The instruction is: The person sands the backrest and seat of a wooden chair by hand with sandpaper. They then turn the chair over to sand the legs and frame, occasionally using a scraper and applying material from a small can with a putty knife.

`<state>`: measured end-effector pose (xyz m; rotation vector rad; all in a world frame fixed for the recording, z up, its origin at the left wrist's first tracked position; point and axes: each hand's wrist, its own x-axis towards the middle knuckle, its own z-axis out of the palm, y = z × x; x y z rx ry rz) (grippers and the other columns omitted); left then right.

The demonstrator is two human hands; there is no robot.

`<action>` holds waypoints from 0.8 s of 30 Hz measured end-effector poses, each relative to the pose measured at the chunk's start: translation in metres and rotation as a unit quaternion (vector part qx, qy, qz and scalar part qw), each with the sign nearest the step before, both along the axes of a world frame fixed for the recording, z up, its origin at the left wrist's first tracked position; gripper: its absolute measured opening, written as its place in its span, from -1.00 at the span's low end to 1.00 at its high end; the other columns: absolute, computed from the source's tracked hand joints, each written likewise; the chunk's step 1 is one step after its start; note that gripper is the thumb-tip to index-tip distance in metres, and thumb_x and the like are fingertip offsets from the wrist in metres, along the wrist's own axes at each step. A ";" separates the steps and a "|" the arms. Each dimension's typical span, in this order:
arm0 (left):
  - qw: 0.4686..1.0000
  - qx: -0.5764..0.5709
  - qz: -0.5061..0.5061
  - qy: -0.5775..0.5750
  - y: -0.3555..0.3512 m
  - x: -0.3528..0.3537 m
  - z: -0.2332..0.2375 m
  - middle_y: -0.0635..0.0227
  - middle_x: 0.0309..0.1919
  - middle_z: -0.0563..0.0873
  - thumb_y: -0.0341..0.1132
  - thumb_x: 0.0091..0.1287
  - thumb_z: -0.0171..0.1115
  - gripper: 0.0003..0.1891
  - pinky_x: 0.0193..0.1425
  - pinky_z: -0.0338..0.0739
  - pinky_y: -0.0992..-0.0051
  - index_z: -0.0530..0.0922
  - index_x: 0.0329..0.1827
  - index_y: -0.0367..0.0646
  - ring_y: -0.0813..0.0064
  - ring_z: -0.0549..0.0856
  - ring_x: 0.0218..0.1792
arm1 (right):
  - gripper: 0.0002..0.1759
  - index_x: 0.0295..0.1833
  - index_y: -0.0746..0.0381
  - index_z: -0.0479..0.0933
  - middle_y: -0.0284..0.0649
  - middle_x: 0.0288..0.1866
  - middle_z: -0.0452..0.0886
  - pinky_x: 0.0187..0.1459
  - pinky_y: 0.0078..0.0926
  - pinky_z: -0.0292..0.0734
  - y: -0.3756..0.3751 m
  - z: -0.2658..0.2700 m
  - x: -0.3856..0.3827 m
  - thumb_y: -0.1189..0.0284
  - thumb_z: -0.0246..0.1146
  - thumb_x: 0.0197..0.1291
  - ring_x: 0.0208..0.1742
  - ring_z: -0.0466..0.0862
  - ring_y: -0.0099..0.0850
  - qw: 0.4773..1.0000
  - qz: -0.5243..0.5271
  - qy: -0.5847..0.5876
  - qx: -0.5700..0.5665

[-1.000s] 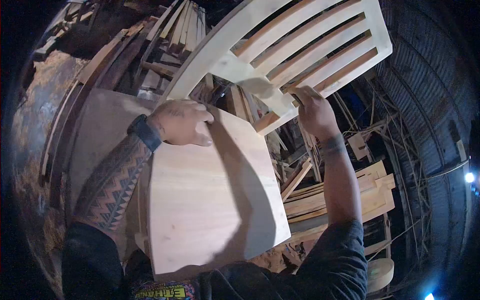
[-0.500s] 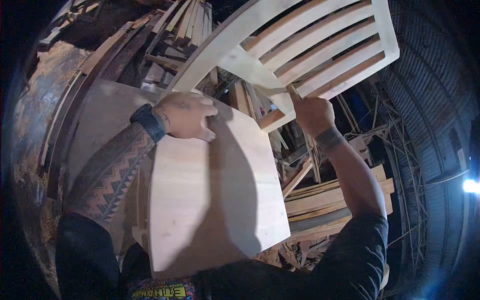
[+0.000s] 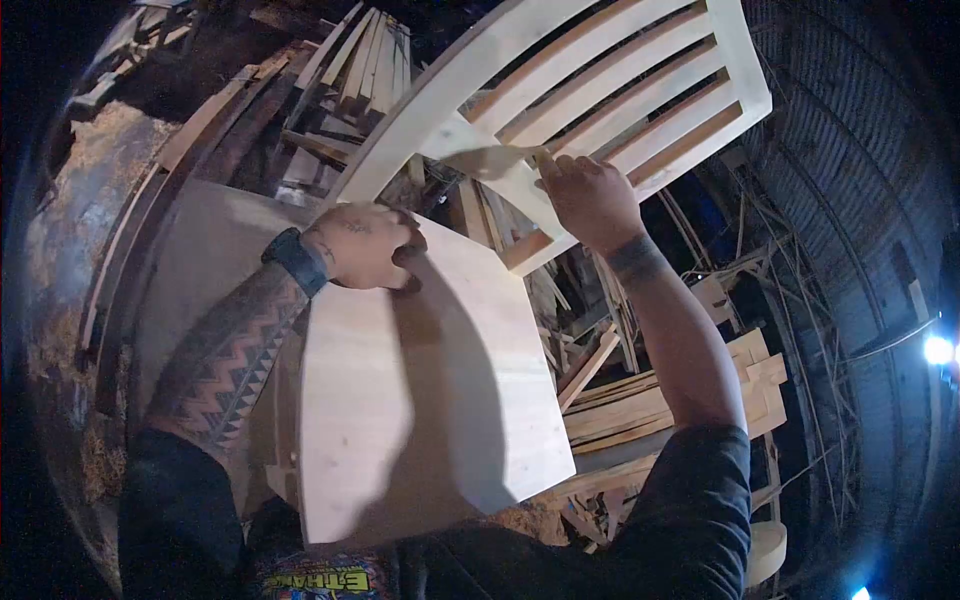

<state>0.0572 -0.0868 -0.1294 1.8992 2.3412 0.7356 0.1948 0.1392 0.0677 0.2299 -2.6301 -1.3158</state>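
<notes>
A pale wooden chair has a flat seat [image 3: 440,370] and a slatted backrest [image 3: 500,180]. My left hand [image 3: 365,245], with a dark watch on the wrist, rests on the seat's rear left corner beside the backrest frame, its fingers bent and a gap between thumb and fingers. At the lower ends of the slats, my right hand [image 3: 592,200] is closed around a small, thin piece against the wood; what it is cannot be made out. Shadows of the arms fall over the seat.
Stacked boards [image 3: 640,400] lie right of the seat, with wood strips [image 3: 375,60] behind the chair. Long planks [image 3: 150,220] stand at the left. A corrugated metal wall [image 3: 880,240] and a bright lamp [image 3: 938,350] are at the right.
My right hand has moved left and slightly up along the backrest. The backrest appears slightly farther left in view. My left hand stays at the seat corner, its fingers slightly more bent.
</notes>
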 end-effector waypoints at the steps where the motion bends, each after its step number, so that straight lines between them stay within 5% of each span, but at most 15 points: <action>1: 1.000 0.001 0.010 0.009 -0.003 0.000 0.001 -0.06 0.15 0.73 0.04 0.27 0.32 -0.42 0.41 0.55 0.13 0.68 0.17 -0.28 0.00 0.68 0.27 | -0.68 0.17 0.19 0.57 -0.16 -0.24 0.68 -0.17 -0.13 0.71 0.003 -0.005 -0.007 0.27 0.22 0.42 -0.22 0.77 -0.16 1.000 0.021 -0.002 0.014; 3: 0.999 0.003 0.025 0.020 -0.005 0.002 0.002 0.04 0.10 0.79 0.03 0.27 0.32 -0.47 0.36 0.60 0.14 0.73 0.16 -0.16 0.03 0.73 0.20 | -0.64 0.22 0.18 0.56 -0.24 -0.21 0.67 -0.26 -0.20 0.72 0.008 -0.011 -0.008 0.34 0.22 0.37 -0.25 0.78 -0.22 0.995 -0.038 -0.020 0.089; 6: 0.999 -0.023 0.024 0.010 0.007 -0.004 -0.007 -0.20 -0.01 0.78 -0.05 0.25 0.30 -0.49 0.34 0.60 0.10 0.72 -0.06 -0.42 -0.05 0.76 0.11 | -0.62 0.25 0.12 0.60 -0.26 -0.22 0.67 -0.29 -0.21 0.72 -0.007 -0.014 -0.003 0.37 0.21 0.35 -0.24 0.79 -0.24 0.989 -0.091 0.003 0.120; 8: 1.000 -0.004 0.021 0.017 0.010 -0.007 -0.014 -0.15 0.04 0.78 -0.06 0.25 0.29 -0.51 0.34 0.61 0.12 0.75 -0.01 -0.36 -0.03 0.76 0.15 | -0.60 0.28 0.06 0.62 -0.23 -0.21 0.68 -0.29 -0.19 0.73 -0.016 -0.007 -0.002 0.37 0.20 0.36 -0.23 0.80 -0.24 0.990 -0.091 0.012 0.106; 12: 0.998 -0.045 0.040 0.016 0.003 0.000 0.001 -0.10 0.07 0.79 -0.10 0.25 0.27 -0.57 0.30 0.64 0.12 0.77 -0.01 -0.29 0.00 0.76 0.15 | -0.70 0.10 0.02 0.71 -0.21 -0.33 0.78 -0.29 -0.17 0.74 -0.008 -0.008 -0.021 0.39 0.16 0.33 -0.26 0.84 -0.21 0.988 -0.117 -0.014 0.101; 15: 0.979 -0.131 -0.010 0.154 0.012 -0.010 -0.012 -0.07 0.01 0.81 -0.18 0.27 0.25 -0.63 0.23 0.67 0.11 0.77 -0.02 -0.25 0.01 0.79 0.08 | -0.63 0.22 -0.04 0.66 -0.21 -0.33 0.80 -0.28 -0.14 0.74 -0.007 -0.005 -0.029 0.39 0.14 0.37 -0.25 0.85 -0.20 0.975 -0.173 -0.048 0.128; 19: 0.991 0.119 0.015 0.060 0.007 -0.020 -0.044 -0.05 -0.12 0.83 -0.27 0.29 0.22 -0.73 0.11 0.70 0.08 0.79 -0.12 -0.23 0.00 0.82 -0.05 | -0.53 0.38 -0.11 0.60 -0.19 -0.30 0.80 -0.27 -0.13 0.75 -0.023 -0.001 -0.030 0.38 0.14 0.40 -0.23 0.84 -0.20 0.976 -0.140 -0.064 0.154; 21: 0.990 0.121 0.025 0.075 0.024 -0.023 -0.058 -0.04 -0.16 0.83 -0.31 0.29 0.22 -0.76 0.06 0.71 0.06 0.80 -0.17 -0.22 -0.01 0.83 -0.09 | -0.54 0.37 -0.09 0.61 -0.17 -0.28 0.81 -0.26 -0.11 0.75 -0.011 -0.007 -0.033 0.38 0.15 0.39 -0.20 0.85 -0.20 0.968 -0.182 -0.057 0.160; 24: 0.982 -0.030 -0.030 0.182 0.028 -0.019 -0.040 -0.06 -0.20 0.84 -0.31 0.20 0.25 -0.76 0.04 0.72 0.04 0.82 -0.24 -0.21 -0.02 0.84 -0.13 | -0.58 0.32 0.00 0.60 -0.05 -0.20 0.82 -0.15 -0.04 0.78 0.001 -0.015 -0.041 0.37 0.13 0.39 -0.15 0.86 -0.15 0.960 -0.250 -0.040 0.121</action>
